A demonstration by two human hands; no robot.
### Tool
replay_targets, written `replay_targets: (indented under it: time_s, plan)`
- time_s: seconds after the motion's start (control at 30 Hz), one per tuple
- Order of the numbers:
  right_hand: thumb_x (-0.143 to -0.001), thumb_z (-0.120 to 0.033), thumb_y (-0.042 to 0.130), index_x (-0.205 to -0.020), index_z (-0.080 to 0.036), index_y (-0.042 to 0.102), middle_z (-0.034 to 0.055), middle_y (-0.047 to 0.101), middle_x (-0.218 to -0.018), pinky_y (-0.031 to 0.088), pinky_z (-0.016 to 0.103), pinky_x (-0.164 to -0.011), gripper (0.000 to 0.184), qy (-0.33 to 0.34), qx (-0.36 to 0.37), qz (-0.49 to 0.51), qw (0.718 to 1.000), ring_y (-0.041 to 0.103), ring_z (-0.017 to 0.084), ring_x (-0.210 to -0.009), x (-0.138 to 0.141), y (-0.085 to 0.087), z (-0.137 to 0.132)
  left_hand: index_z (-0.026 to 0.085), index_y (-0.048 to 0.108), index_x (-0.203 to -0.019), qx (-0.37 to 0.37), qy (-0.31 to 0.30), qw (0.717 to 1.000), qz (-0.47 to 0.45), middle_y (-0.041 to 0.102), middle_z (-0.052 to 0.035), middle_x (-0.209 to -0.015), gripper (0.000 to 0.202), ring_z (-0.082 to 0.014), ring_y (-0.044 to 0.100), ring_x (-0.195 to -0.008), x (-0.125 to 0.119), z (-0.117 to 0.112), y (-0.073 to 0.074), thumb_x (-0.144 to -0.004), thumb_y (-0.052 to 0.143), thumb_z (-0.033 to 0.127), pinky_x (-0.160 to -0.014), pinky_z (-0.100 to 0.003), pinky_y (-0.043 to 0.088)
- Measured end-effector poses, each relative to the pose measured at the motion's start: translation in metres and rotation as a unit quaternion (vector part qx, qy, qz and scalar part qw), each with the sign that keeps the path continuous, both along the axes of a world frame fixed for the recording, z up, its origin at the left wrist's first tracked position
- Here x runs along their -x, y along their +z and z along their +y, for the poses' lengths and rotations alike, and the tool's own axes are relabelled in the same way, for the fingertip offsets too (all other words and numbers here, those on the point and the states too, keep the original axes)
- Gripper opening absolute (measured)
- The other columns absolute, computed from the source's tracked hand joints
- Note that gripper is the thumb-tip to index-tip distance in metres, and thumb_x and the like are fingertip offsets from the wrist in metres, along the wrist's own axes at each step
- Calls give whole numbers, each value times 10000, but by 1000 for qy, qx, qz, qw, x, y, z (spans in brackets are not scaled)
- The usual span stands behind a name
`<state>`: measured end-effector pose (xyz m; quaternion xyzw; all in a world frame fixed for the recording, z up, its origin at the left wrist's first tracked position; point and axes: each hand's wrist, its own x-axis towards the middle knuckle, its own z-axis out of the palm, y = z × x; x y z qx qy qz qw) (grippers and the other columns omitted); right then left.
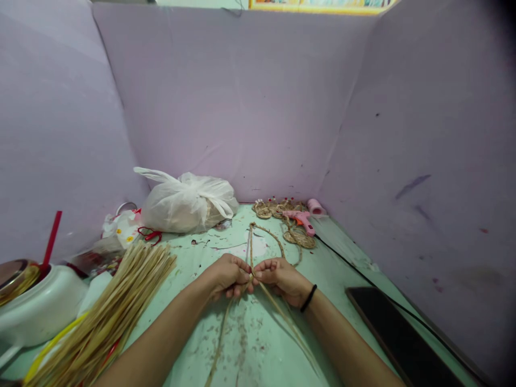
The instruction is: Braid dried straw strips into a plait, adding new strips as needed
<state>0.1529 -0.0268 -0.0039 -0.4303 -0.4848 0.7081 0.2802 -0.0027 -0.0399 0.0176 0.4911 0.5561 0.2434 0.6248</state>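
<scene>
Straw braid (pixel 251 248) in fingers (pixel 266 264), well apart from lilac walls (pixel 242 107).

We'd tag this a craft workshop booth: purple partitions (pixel 242 107) enclose a green tabletop (pixel 258 355) (stained, scuffed); straw bundle (pixel 105 312) at the tabletop's left, pink glue gun (pixel 303 219) and coiled braids (pixel 264 212) toward its back.
</scene>
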Motion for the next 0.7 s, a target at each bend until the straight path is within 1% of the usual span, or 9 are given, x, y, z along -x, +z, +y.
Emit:
replay_targets:
  time_s: [0.13, 0.3, 0.4, 0.5, 0.57, 0.63, 0.7]
  plan:
    - [-499, -248, 692, -670, -128, 547, -33, 570, -516, 98, 190, -341, 254, -6, 28, 24, 999, 343, 18, -332, -2, 2, 0, 106, 609, -668, 0, -13, 1000, 12, 601, -14, -517, 138, -23, 286, -255, 2, 0, -2, -605, 576, 224, -267, -174, 129]
    - [-492, -216, 698, -699, -145, 523, -40, 575, -508, 99, 179, -340, 280, -15, 48, 30, 998, 337, 16, -325, -2, 4, 0, 113, 597, -677, -3, -9, 1000, 21, 584, -1, -492, 230, -18, 273, -253, 2, -1, -1, -613, 592, 333, -267, -171, 131]
    - [-508, -205, 692, -696, -145, 518, -40, 575, -505, 98, 177, -342, 263, -19, 53, 29, 998, 323, 13, -318, -1, 5, 0, 116, 576, -634, -4, -9, 1000, 11, 557, 3, -461, 201, -31, 340, -276, 3, 0, 0, -580, 611, 306, -279, -163, 174]
    - [-532, -213, 681, -700, -144, 518, -28, 587, -520, 95, 179, -343, 243, -22, 49, 22, 998, 340, 18, -325, -1, 4, 0, 111, 587, -648, -1, -2, 1000, -7, 568, -13, -491, 172, -51, 415, -331, 5, 0, 2, -547, 619, 247, -306, -161, 237]
    - [-544, -222, 674, -703, -148, 519, -28, 587, -522, 88, 185, -342, 234, -20, 41, 16, 999, 334, 19, -326, 0, 3, 0, 95, 610, -647, -9, -11, 1000, 0, 550, -11, -483, 177, -51, 414, -340, 5, -1, 2, -549, 618, 242, -318, -165, 253]
    - [-546, -221, 667, -701, -148, 524, -35, 579, -513, 77, 192, -342, 223, -16, 27, 13, 999, 303, 15, -321, 0, 1, 0, 87, 627, -639, -16, -20, 1000, 14, 520, -1, -459, 186, -49, 388, -329, 4, -1, 0, -572, 604, 259, -318, -173, 236]
    - [-549, -215, 654, -692, -143, 530, -37, 574, -513, 73, 198, -343, 202, -13, 18, 11, 1000, 289, 13, -321, 1, 0, 0, 92, 625, -621, -29, 8, 998, 46, 491, 9, -430, 191, -53, 357, -316, 3, 0, -3, -611, 572, 276, -321, -186, 209]
